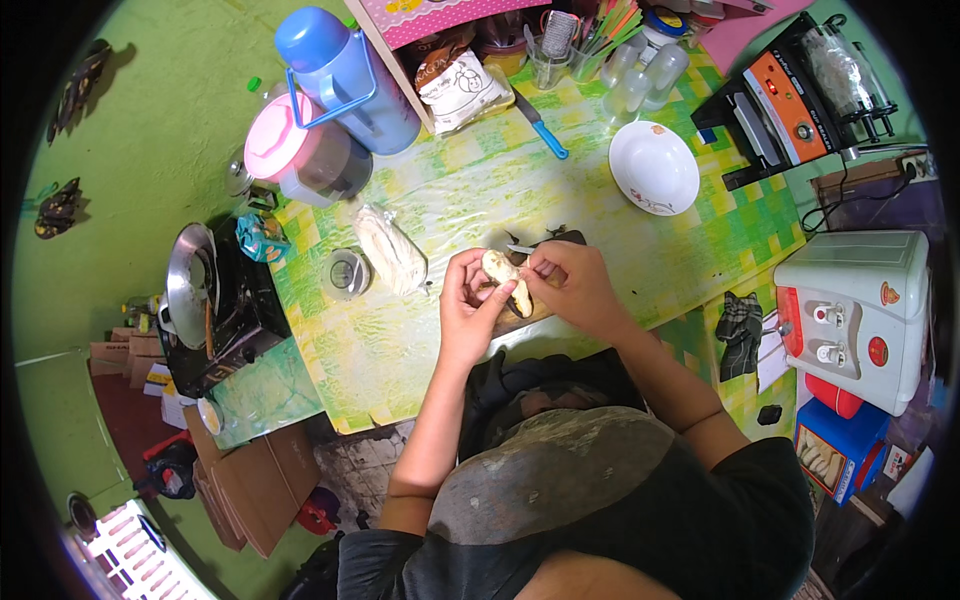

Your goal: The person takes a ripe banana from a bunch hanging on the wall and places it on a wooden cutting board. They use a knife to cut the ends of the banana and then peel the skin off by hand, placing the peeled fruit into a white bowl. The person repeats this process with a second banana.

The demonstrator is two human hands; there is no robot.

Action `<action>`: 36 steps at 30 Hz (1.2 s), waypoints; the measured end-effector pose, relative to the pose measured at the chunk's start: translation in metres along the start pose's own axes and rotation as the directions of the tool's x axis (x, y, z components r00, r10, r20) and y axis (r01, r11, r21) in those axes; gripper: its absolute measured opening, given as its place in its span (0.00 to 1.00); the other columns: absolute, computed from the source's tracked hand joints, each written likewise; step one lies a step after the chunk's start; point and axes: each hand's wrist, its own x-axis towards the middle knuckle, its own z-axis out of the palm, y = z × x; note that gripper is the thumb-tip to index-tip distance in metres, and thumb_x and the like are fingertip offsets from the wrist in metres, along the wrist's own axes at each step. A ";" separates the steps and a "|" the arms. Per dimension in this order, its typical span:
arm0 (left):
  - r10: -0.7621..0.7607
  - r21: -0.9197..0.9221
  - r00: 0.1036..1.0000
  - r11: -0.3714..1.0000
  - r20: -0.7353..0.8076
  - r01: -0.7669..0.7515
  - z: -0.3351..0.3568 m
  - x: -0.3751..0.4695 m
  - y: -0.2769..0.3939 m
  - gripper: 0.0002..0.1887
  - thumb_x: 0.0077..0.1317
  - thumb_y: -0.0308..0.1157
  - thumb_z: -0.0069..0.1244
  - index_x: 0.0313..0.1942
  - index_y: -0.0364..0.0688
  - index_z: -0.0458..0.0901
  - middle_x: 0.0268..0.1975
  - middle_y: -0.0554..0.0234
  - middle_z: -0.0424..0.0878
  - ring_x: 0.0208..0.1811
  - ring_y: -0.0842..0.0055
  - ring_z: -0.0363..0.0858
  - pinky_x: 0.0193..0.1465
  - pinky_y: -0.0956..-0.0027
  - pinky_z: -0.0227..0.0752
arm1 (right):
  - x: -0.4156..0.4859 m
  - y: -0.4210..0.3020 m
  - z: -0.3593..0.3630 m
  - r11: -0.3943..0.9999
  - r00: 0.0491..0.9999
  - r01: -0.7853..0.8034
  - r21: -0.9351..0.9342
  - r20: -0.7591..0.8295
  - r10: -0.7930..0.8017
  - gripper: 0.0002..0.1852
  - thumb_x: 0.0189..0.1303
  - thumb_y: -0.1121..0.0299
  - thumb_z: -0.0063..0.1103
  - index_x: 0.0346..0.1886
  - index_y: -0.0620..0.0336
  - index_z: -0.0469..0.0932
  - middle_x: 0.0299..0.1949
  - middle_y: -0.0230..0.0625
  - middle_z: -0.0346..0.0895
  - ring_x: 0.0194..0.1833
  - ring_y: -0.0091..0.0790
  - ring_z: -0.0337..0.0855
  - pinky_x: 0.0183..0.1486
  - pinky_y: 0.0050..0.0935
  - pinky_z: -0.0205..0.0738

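Observation:
My left hand (471, 296) grips a pale, partly peeled banana (496, 264) between its thumb and fingers, over the near side of the table. Beside it, my right hand (574, 281) has its fingertips against the fruit and seems to pinch a strip of peel. A short knife blade (518, 249) pokes out from the right fingers, pointing left; its handle is hidden in the hand. Below both hands lies a dark wooden cutting board (516, 324), largely covered by them. Dark scraps show on the board under the banana.
Left of my hands are a clear bag of pale food (390, 251) and a lidded jar (347, 274). Farther off lie a blue-handled knife (551, 139) and a white plate (654, 166). A thermos (341, 82), cup sealer (784, 112) and wok (187, 281) stand around.

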 end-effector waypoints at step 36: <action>-0.173 -0.274 0.975 0.953 -0.138 0.130 0.015 0.001 0.001 0.21 0.63 0.20 0.51 0.55 0.41 0.65 0.51 0.58 0.79 0.43 0.84 0.77 0.39 0.81 0.72 | -0.019 0.009 0.010 0.757 0.983 -0.150 0.636 0.012 0.185 0.06 0.61 0.79 0.59 0.40 0.69 0.75 0.35 0.34 0.79 0.37 0.22 0.81 0.42 0.20 0.76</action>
